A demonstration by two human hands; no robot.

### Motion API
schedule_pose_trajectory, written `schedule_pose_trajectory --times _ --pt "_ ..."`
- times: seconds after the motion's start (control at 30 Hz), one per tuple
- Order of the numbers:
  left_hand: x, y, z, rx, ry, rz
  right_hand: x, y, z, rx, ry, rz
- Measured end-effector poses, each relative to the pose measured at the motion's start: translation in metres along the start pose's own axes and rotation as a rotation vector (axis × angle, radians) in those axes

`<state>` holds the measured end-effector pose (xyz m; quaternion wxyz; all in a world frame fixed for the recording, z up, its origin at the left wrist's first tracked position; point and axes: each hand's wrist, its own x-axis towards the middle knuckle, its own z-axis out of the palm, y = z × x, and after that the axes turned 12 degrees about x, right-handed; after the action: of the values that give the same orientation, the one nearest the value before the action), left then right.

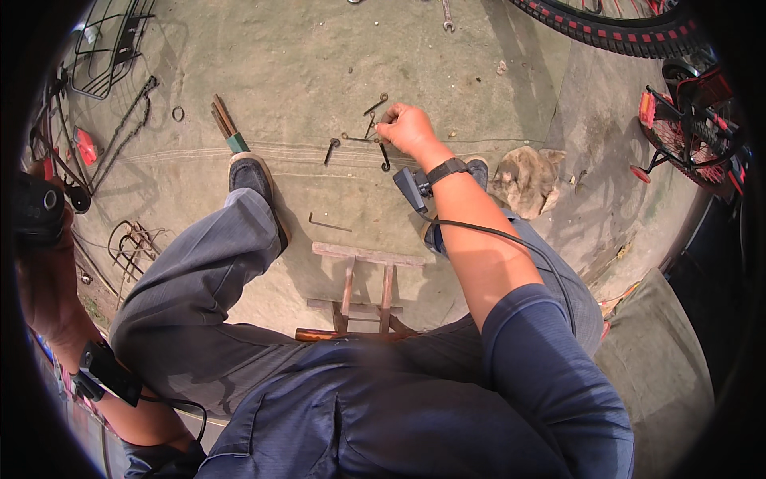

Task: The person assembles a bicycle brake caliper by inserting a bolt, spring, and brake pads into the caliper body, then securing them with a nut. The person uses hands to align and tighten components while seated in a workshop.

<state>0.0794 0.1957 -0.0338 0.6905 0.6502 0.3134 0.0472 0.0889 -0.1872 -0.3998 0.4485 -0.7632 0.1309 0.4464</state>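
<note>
My right hand (408, 129) reaches down to the ground ahead of my feet, thumb and fingertips pinched together. Whatever is between the fingertips is too small to make out. Several thin dark rods with ringed ends, like eye bolts (331, 152), lie around it; one eye bolt (385, 158) sits just below the fingers. At the far left, in shadow, my left hand (46, 291) is raised beside a black rounded part (40, 209) with a round socket. Its fingers are hidden. An L-shaped hex key (329, 223) lies nearer, between my feet.
A low wooden stool (367, 257) stands between my legs. Left lie a bicycle chain (128, 128), a black wire rack (112, 48) and a small ring (178, 113). A wrench (448, 17) and a tyre (614, 36) are far; a crumpled rag (527, 180) and bicycle parts (694, 128) lie right.
</note>
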Motion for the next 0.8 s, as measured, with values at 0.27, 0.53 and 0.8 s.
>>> schedule_pose_trajectory --times 0.27,0.53,0.8 --pt "0.0 -0.006 -0.034 0.029 -0.143 0.04 -0.005 -0.011 -0.011 0.086 0.044 0.03" --pt "-0.001 -0.007 -0.045 0.037 -0.158 0.037 0.001 0.005 -0.013 0.147 0.0 0.086" --pt "-0.003 -0.007 -0.049 0.04 -0.178 0.032 0.003 0.009 -0.013 0.154 -0.024 0.168"
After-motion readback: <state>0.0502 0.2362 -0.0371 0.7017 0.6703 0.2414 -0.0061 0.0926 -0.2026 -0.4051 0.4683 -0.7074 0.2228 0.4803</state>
